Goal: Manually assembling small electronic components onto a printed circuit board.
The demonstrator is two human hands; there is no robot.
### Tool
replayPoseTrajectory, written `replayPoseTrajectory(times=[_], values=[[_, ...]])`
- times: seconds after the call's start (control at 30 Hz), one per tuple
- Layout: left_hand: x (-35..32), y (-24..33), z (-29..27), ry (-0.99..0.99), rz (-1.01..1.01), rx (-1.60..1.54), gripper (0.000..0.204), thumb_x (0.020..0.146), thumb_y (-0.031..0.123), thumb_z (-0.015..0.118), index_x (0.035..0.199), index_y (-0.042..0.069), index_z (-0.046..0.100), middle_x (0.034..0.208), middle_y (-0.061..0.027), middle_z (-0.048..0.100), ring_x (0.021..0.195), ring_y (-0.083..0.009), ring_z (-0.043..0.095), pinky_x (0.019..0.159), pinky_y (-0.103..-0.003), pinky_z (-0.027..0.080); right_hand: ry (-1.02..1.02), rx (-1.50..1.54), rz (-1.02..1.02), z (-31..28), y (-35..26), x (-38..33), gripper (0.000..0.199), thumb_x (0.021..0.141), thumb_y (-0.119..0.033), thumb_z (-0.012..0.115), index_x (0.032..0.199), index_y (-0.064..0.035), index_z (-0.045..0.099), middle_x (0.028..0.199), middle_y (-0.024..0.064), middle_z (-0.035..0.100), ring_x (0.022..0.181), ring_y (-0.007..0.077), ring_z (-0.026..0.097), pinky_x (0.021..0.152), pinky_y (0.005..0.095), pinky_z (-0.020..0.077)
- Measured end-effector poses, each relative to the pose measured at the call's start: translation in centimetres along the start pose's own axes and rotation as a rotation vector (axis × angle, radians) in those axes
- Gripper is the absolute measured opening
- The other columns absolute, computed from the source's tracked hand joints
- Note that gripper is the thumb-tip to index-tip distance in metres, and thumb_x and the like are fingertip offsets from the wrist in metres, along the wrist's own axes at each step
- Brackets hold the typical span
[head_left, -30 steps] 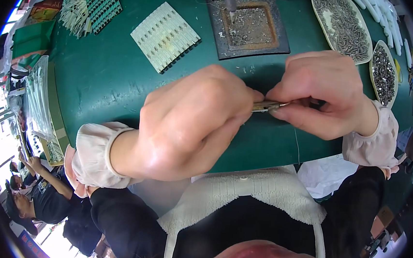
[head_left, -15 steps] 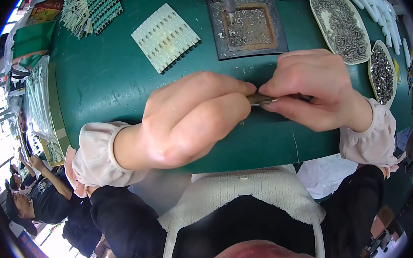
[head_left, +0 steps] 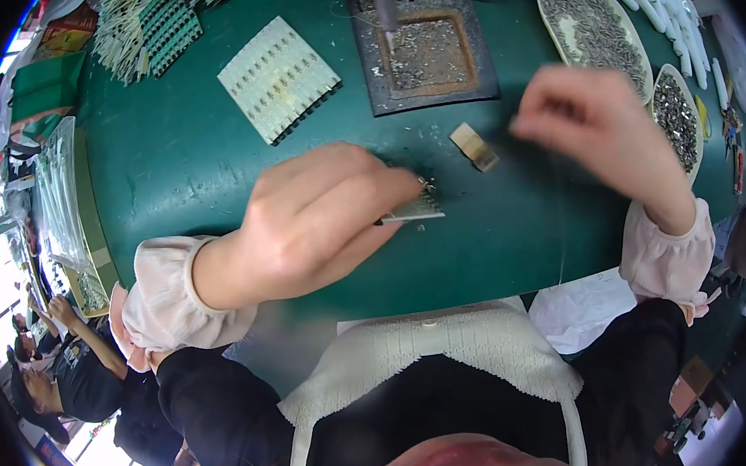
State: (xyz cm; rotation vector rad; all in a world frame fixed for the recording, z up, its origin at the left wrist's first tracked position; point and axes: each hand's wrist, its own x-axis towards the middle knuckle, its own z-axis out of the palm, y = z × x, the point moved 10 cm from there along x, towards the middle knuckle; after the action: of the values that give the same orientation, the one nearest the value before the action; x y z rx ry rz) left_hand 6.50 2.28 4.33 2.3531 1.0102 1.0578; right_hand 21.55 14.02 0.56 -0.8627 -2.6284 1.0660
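Note:
My left hand [head_left: 308, 219] is closed in a pinch on a small circuit board [head_left: 417, 208], whose edge and tiny metal parts stick out past the fingertips; the rest is hidden by the fingers. To its right, a small tan and brown block [head_left: 474, 147] lies loose on the green table. My right hand [head_left: 588, 118] hovers above the table, right of this block and beside the oval trays. Its fingers are bent and smeared by motion, so whether anything is between them cannot be told.
An oval tray of small metal pins [head_left: 595, 31] and a smaller tray of shiny metal pieces [head_left: 675, 121] stand right. A soldering iron [head_left: 384, 6] points down over a dark solder-flecked tray [head_left: 372, 80]. A white board panel [head_left: 280, 77] and stacked green boards [head_left: 170, 24] lie left.
My hands have moved apart. The right hand has let go and shifted right and up; the tan block now lies on the table. My left hand keeps the board, now partly visible.

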Motion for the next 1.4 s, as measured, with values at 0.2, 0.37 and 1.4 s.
replayPoseTrajectory(times=[0.2,0.37,1.4], values=[[0.1,-0.8,1.1,-0.135,-0.069,0.040,0.030,0.064,0.001,0.074,0.094,0.001,0.070,0.090,-0.0105,0.065,0.084,-0.0306,0.066,0.070,-0.039,0.056,0.353,-0.604,0.294,-8.5,4.9,-1.3,0.016,0.092,-0.013,0.070,0.101,-0.0006,0.065,0.075,0.0119,0.059,0.066,0.0234,0.058,0.064,0.0360,0.0458],[0.5,-0.5,1.1,-0.206,-0.091,0.157,0.035,0.061,0.002,0.072,0.096,0.005,0.071,0.093,-0.0064,0.065,0.087,-0.0281,0.065,0.070,-0.037,0.056,0.320,-0.518,0.199,-7.3,7.5,-1.2,0.017,0.090,-0.013,0.070,0.100,-0.0005,0.065,0.082,0.0162,0.064,0.074,0.0311,0.063,0.068,0.0402,0.0484],[1.8,-0.1,1.3,-0.098,0.060,0.181,0.033,0.067,0.000,0.071,0.099,-0.002,0.066,0.103,-0.0158,0.067,0.077,-0.0280,0.070,0.060,-0.033,0.058,0.323,-0.651,0.286,-7.8,2.4,0.6,0.008,0.079,-0.005,0.068,0.083,0.0015,0.064,0.075,0.0194,0.063,0.077,0.0397,0.065,0.072,0.0465,0.0521]])
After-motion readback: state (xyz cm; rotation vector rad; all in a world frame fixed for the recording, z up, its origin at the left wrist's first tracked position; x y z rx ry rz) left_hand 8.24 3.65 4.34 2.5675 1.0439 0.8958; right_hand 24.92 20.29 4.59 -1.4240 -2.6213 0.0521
